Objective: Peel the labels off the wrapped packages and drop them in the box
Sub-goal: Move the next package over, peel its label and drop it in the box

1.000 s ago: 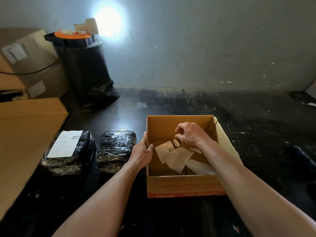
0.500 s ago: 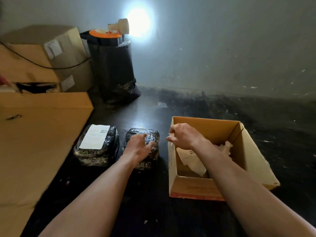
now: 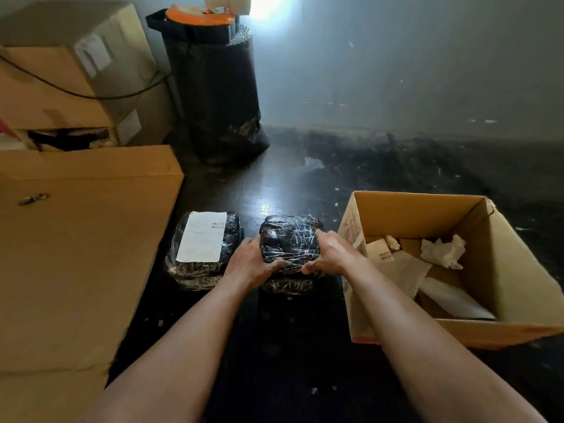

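wall (image 3: pixel 396 71): grey, bright light spot (image 3: pixel 262 4) | floor (image 3: pixel 305 361): dark, scuffed | left: stacked cardboard boxes (image 3: pixel 61 80) | corner: black bin (image 3: pixel 213 96)

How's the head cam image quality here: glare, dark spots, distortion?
Head view: a blown-out light flares at the top and hazes the wall; the floor is near black, with a specular patch behind the wrapped package; the white label text is unreadable; wide-angle bending shows on the box edges.

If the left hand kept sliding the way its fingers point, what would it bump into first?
The left hand points rightward across the bare package it grips, so that package blocks it at once; past it sits the right hand, then probably the box.
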Available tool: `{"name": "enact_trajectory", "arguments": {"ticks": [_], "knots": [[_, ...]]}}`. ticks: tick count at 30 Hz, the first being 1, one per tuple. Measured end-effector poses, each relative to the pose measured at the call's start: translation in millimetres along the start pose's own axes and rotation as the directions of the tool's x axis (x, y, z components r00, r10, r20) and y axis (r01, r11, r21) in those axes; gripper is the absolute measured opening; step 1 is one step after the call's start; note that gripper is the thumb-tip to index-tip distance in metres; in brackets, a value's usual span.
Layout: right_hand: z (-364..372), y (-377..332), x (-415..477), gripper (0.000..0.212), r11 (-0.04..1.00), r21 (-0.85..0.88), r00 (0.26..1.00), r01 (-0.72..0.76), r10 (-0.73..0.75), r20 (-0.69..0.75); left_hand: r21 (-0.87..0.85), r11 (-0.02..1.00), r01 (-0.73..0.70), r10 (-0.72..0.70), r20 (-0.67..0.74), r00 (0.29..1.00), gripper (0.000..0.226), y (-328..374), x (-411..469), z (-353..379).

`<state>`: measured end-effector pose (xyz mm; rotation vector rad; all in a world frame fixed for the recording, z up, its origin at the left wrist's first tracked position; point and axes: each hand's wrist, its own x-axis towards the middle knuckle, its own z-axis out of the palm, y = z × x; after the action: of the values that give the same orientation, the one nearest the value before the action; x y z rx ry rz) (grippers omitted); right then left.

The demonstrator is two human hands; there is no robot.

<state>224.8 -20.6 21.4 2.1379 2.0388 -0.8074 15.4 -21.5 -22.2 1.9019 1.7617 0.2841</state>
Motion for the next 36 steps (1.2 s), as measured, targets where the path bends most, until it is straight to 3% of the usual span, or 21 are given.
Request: {"name": "enact_trajectory", "arguments": {"ticks": [3, 8, 16, 23, 36], "knots": [[13.3, 2.5, 9.1, 0.133, 0.986, 0.124, 0.991, -0.115, 0.105, 0.083, -0.158, 0.987, 0.03, -0.02, 0.065, 0.998, 0.101, -6.8, 1.3, 8.7], [31.6, 9.2, 16.1, 0.142, 0.933, 0.292, 0.974, -0.21, 0.174, 0.145, -0.314, 0.942, 0.119, -0.067, 0.171, 0.983, 0.143, -12.8, 8.6, 19.9], [52.3, 15.4, 12.6, 0.139, 0.782, 0.596, 0.983, -0.179, 0.173, 0.069, -0.423, 0.894, 0.149, -0.065, 0.207, 0.976, 0.15, -18.4, 21.2, 20.8], [63.3, 6.8, -8.8, 0.136, 0.775, 0.624, 0.991, -0.094, 0.133, -0.017, -0.469, 0.877, 0.108, -0.024, 0.181, 0.983, 0.163, -33.1, 11.2, 20.3], [129.2, 9.5, -100.8, 0.132, 0.811, 0.584, 0.996, 0.041, 0.016, -0.093, -0.566, 0.821, 0.077, 0.017, 0.16, 0.987, 0.149, -54.2, -100.4, 29.9]]}}
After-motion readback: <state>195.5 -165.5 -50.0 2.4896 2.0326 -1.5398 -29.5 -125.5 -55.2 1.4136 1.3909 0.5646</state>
